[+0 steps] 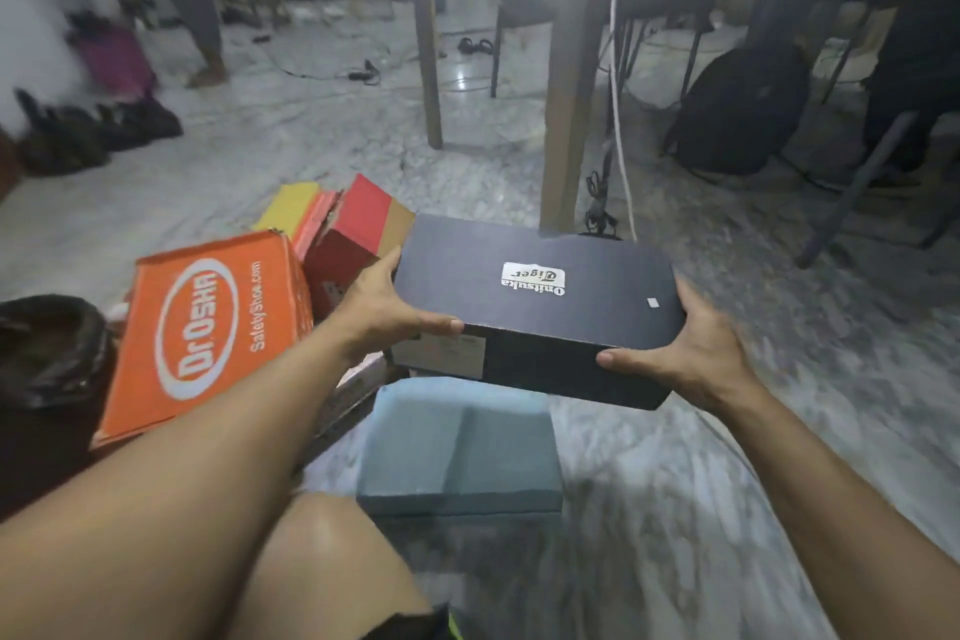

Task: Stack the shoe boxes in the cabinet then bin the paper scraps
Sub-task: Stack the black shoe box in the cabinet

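A dark navy shoe box point(535, 307) with a white logo label on its lid is held in the air in front of me. My left hand point(387, 309) grips its left end and my right hand point(680, 346) grips its right end. Below it on the floor sits a light blue box point(460, 447). To the left lies an orange shoe box point(208, 333), tilted, and behind it a red shoe box point(358, 234) with a torn lid. No cabinet shows in the view.
A bin lined with a black bag point(49, 353) stands at the far left. Wooden table legs point(566, 120) and a chair frame point(857, 192) rise ahead. A black backpack point(737, 114) and cables lie on the marble floor point(727, 431). My bare knee point(322, 556) is low in view.
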